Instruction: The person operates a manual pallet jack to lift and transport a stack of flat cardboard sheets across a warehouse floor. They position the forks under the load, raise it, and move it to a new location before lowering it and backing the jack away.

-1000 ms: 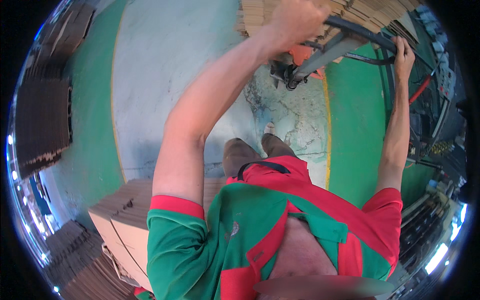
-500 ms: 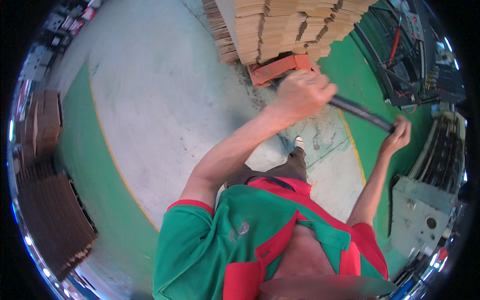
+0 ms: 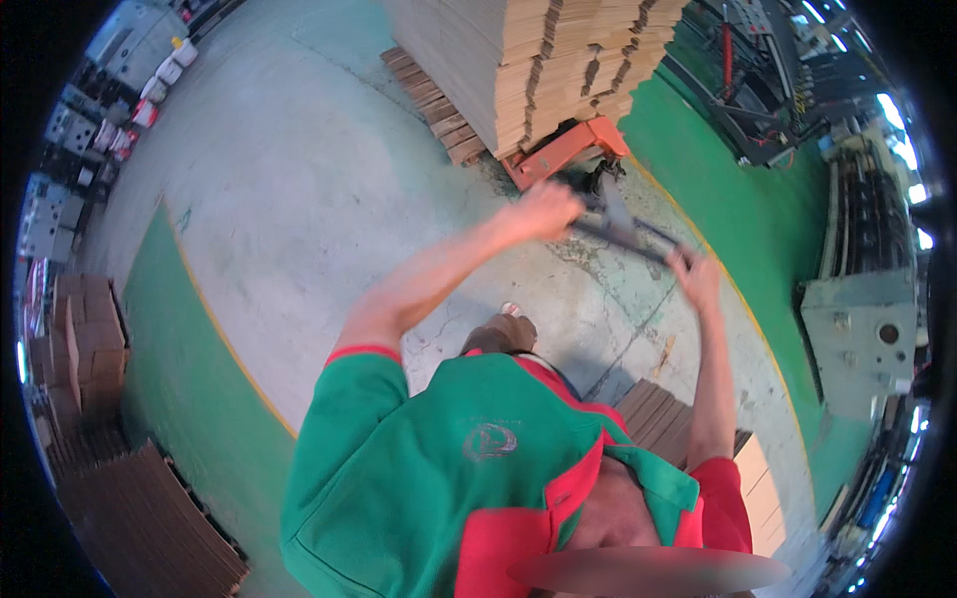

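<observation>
Left hand (image 3: 548, 209) is closed around the left end of the dark handle (image 3: 620, 237), while the opposite end is held by the right hand (image 3: 700, 279), its fingers curled over the bar. The bar's long axis is slanted across the picture, from the left hand down toward the right. Ahead of both hands, the orange pallet truck (image 3: 563, 154) is set at the foot of the tall cardboard stack (image 3: 578, 60), with the left hand nearer. Finger detail is blurred, the truck's far part is hidden, and the stack's top is cut off.
</observation>
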Available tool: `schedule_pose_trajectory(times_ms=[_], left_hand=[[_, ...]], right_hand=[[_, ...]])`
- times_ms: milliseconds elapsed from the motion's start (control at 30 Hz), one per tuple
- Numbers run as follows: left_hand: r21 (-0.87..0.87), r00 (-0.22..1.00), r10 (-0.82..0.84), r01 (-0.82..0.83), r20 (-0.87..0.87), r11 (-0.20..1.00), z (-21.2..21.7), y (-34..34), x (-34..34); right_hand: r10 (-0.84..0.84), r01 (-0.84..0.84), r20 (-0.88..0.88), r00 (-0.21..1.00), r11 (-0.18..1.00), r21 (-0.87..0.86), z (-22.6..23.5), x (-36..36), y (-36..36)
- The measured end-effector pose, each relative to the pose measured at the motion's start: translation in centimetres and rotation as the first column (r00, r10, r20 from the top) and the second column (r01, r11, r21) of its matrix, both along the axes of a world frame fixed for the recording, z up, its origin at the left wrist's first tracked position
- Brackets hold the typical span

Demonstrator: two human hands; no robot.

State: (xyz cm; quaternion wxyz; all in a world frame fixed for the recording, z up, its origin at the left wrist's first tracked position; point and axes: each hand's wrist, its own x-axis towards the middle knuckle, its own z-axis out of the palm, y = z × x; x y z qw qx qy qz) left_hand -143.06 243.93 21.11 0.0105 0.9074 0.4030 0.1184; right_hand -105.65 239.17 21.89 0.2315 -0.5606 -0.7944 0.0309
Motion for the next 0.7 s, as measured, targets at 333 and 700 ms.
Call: schedule_pose_trajectory(times_ms=[333,700], left_hand=[[-0.152,0.992,0.100,-0.111,-0.077,0.982,-11.1,-2.0,-2.4],[-0.072,0.997,-0.082,0.082,-0.003,0.994,-13.8,2.2,-5.6]], right_hand=[[-0.300,0.332,0.228,0.926,0.936,-0.118,-8.9,-12.5,-7.0],[-0.474,0.503,0.183,0.861,0.846,-0.176,-10.0,-18.9,-8.9]])
